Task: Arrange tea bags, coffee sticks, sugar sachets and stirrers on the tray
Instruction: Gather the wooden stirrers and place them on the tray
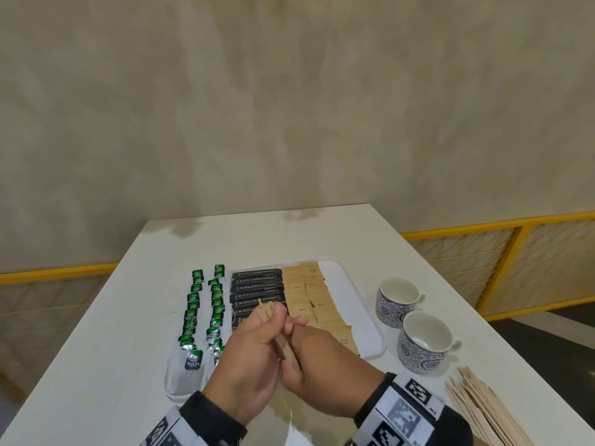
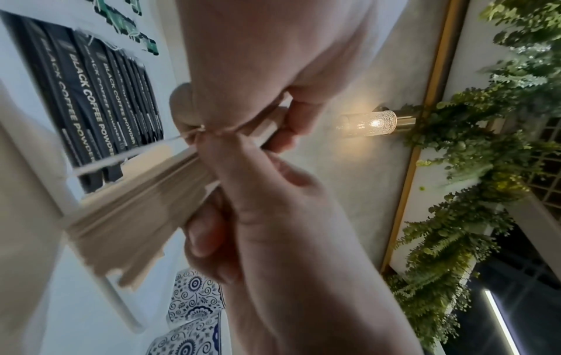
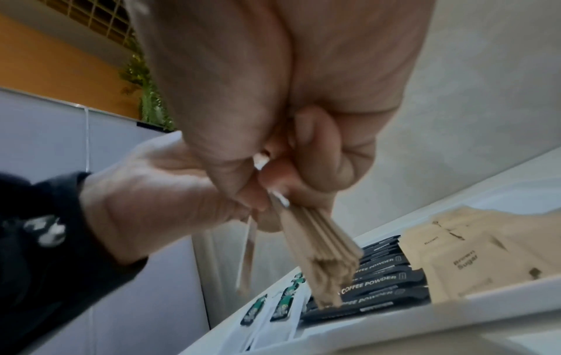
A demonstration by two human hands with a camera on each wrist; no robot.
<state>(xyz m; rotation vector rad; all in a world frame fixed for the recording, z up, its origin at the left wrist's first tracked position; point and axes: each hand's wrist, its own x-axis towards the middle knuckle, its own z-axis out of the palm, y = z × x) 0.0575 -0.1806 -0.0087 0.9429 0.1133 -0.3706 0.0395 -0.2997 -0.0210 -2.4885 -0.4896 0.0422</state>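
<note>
Both hands hold one bundle of wooden stirrers (image 1: 280,340) above the near end of the white tray (image 1: 375,336). My left hand (image 1: 273,318) grips its upper part and my right hand (image 1: 294,365) grips its lower part. The left wrist view shows the stirrers (image 2: 136,204) fanning out past the fingers. In the right wrist view the stirrers' (image 3: 319,259) ends point down over the coffee sticks (image 3: 379,285). On the tray lie two columns of green-tagged tea bags (image 1: 206,313), a row of black coffee sticks (image 1: 257,286) and brown sugar sachets (image 1: 310,294).
Two blue-patterned cups (image 1: 397,300) (image 1: 425,342) stand on the white table (image 1: 289,236) right of the tray. A loose pile of stirrers (image 1: 483,410) lies at the near right edge. The tray's right strip beside the sachets is bare.
</note>
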